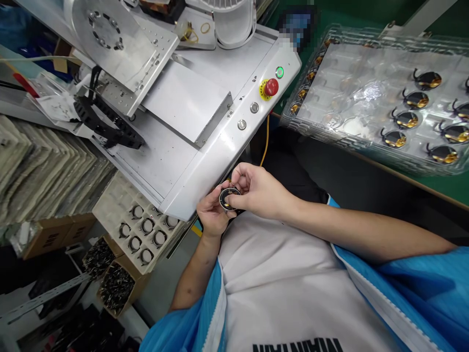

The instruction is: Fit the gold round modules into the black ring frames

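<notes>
In front of my belly, my left hand point(212, 213) is closed around the edge of a small round watch case point(223, 199). Its dark inner face, with a bit of gold on it, points up towards me. My right hand point(262, 191) lies over the right side of the case. The right thumb presses on the dark face, and the curled forefinger is at the rim. Part of the case is hidden behind the right fingers.
A white machine point(220, 142) with a red emergency button point(271, 87) stands ahead. On the right, a clear tray point(330, 110) carries several round black-and-gold parts. A beige tray point(110, 203) with several ring-shaped cases sits left, beside cardboard boxes point(137, 286) of small dark pieces.
</notes>
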Demonstrator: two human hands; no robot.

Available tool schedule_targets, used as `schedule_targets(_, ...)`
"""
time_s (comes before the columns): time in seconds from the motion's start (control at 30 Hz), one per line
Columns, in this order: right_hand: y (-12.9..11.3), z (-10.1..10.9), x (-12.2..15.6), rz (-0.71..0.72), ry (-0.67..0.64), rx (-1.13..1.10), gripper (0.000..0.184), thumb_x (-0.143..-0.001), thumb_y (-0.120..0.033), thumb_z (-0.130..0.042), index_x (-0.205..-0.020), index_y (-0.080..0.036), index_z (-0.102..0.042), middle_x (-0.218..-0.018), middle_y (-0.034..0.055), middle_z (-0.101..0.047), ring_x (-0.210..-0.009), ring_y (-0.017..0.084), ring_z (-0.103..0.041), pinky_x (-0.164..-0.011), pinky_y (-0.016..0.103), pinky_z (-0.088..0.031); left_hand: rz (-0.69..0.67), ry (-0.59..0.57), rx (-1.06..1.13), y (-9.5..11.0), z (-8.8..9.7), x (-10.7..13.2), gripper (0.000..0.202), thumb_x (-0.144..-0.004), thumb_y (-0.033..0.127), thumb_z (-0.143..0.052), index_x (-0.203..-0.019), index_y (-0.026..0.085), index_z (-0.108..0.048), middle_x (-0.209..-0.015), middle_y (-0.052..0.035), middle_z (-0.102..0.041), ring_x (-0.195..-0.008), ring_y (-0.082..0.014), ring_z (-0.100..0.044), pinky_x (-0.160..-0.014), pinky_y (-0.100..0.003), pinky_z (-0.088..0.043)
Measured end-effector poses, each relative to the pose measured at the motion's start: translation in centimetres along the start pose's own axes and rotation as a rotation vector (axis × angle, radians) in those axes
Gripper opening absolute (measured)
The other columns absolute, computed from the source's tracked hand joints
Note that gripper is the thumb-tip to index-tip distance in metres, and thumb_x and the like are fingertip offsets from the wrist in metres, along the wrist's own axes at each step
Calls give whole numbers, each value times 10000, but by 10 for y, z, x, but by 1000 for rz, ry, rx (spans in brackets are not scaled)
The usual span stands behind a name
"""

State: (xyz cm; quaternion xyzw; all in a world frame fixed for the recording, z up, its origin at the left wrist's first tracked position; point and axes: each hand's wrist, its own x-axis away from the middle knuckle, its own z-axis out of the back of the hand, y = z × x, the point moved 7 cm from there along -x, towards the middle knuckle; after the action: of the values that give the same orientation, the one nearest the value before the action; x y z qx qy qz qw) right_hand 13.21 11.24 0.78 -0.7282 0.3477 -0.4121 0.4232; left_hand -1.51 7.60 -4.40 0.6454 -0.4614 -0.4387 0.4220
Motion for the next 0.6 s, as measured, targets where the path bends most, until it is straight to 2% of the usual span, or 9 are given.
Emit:
schedule_targets(0.1, 0, 1, -2, -39, -9, -38, 334, -700, -132, -762, -830, -220, -468, -656, -58, -632, -583, 124, -645, -506, 191, -490, -21, -19, 12, 5, -4, 0, 612, -582, 422, -998, -1156, 381, -786, -1157, -21, -818, -988, -220, -802, -905, -333, -656)
schedule_targets(0.2, 1, 3, -3, -144, -25, -32, 375, -704, -137, -818, -842, -215, -478, -621, -53, -647, -542, 132, -642, -470, 196, -512, -28, -18, 21, 9, -8, -1, 602, -589, 397, -1000, -1151, 387, -785, -1151, -23, -820, -985, -225, -805, -878, -331, -667)
schedule_targets(0.33, 7, 6, -1, -266, -81, 53, 419, -675, -314, -935, -772, -181, -549, -584, 2, -677, -490, 131, -621, -403, 191, -514, -22, 15, 14, 10, -9, 1, 599, -560, 376, -1013, -1119, 377, -798, -1128, -30, -825, -1000, -251, -805, -888, -371, -674)
schedule_targets(0.43, 9, 4, 1, -235, -127, -35, 516, -648, -481, -948, -691, -178, -533, -594, 27, -695, -443, 103, -579, -395, 200, -527, -20, -1, 4, 12, -13, 2, 574, -586, 334, -1007, -1122, 357, -801, -1135, -45, -822, -1018, -270, -801, -918, -402, -671)
schedule_targets(0.6, 11, -4, 0, -203, -155, -189, 615, -572, -522, -979, -656, -195, -465, -557, 8, -673, -418, 112, -581, -383, 210, -529, -52, -15, -46, 26, -18, 3, 536, -630, 278, -988, -1129, 336, -801, -1139, -49, -819, -1042, -277, -795, -939, -409, -669)
